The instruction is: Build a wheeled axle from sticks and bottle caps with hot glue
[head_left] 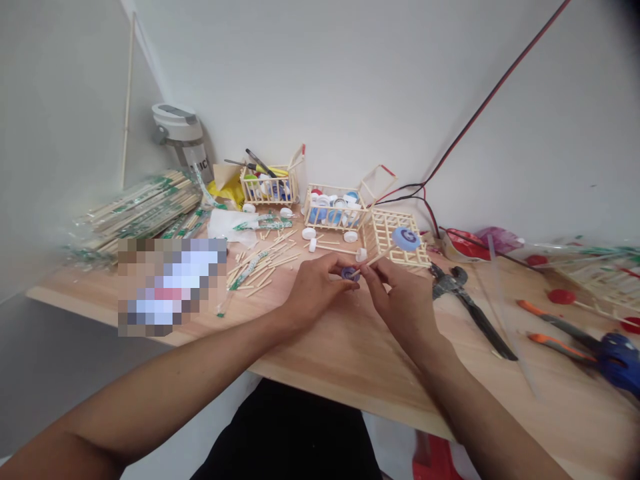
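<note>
My left hand [315, 290] pinches a small purple-blue bottle cap [350, 273] between thumb and fingers. My right hand [397, 297] grips a thin wooden stick [377, 259] close to that cap, and the stick's near end seems to touch it. A larger pale blue bottle cap [406, 239] with a letter-like mark sits at the stick's far end. The two hands nearly meet above the wooden table [345, 353], and my fingers partly hide the small cap.
Small stick-built crates [335, 208] hold bottle caps and tools. A stick lattice [395, 239] lies behind my hands. Loose sticks, white caps, wrapped chopsticks [140, 213], black-handled cutters [467, 307] and an orange-handled tool [560, 327] lie around. A pixelated patch [170, 287] covers part of the table.
</note>
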Available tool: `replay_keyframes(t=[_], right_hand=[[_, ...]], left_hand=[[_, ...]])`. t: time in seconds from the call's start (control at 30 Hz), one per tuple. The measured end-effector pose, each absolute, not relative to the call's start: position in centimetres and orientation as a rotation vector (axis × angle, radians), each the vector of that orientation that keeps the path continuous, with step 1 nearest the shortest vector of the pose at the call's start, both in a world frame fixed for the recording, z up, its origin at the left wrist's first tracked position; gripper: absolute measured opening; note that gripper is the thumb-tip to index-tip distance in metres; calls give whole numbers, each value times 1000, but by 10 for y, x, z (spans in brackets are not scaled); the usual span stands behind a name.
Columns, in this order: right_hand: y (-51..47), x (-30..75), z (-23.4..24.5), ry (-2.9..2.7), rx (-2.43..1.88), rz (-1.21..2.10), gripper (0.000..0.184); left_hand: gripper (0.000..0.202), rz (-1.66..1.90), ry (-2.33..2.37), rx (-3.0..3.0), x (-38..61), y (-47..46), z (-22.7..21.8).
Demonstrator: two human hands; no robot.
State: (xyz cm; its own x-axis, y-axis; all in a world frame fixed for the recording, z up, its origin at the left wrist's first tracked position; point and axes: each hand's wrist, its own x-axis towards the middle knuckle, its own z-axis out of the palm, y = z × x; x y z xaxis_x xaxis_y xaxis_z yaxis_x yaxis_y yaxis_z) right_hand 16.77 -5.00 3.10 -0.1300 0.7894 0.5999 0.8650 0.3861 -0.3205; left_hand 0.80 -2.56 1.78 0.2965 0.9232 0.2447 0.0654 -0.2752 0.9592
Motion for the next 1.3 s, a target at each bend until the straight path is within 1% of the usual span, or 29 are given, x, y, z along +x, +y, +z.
replay_keyframes(t=[0.27,0.47,0.67,0.9,1.2,1.3], right_hand=[[-48,168,29,-1938,-1427,-153,29],[-48,168,29,-1942,-1412,-167,27],[-48,168,31,-1930,-1423,-135,26],[-48,167,33,-1942,-1443,-56,23],[-47,166,31,-1951,-1464,-50,25],[-46,167,31,-1961,-1453,-60,26]], left_hand=[[20,1120,931,1592,8,-27,19],[19,1137,906,1564,8,-28,20],[13,1125,933,1544,9,-27,21],[12,1130,931,1548,9,-27,18],[15,1127,931,1544,10,-26,16],[25,1100,919,1523,11,-25,15]])
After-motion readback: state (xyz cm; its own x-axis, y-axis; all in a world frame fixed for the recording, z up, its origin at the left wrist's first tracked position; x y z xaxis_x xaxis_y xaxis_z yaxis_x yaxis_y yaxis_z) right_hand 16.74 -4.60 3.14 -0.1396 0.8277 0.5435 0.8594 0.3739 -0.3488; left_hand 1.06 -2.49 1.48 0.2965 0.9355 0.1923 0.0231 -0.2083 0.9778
